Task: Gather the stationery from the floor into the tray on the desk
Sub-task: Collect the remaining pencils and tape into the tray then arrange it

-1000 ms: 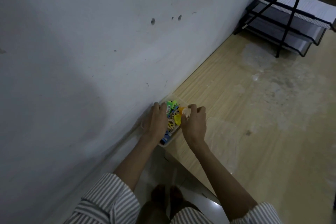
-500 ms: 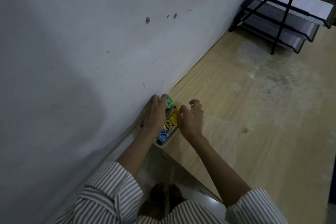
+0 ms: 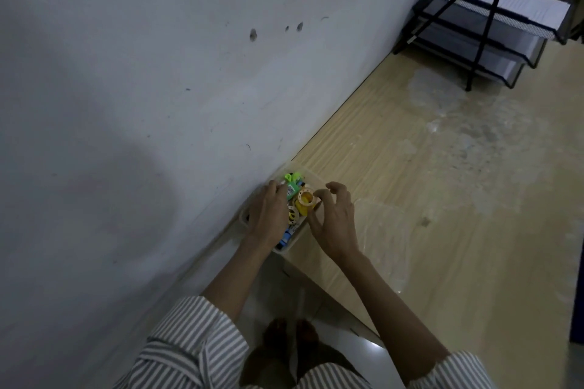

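A black mesh paper rack (image 3: 493, 25) holding white sheets stands against the marked grey wall (image 3: 158, 73).

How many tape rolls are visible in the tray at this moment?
2: a yellow-cored roll beside the right hand, a patterned roll beside the left hand. The hands may hide more.

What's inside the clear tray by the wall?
Visible in the tray: a yellow tape roll, a patterned tape roll, green items at the far end and a blue item at the near end. The left hand covers the wall side; anything under it is hidden.
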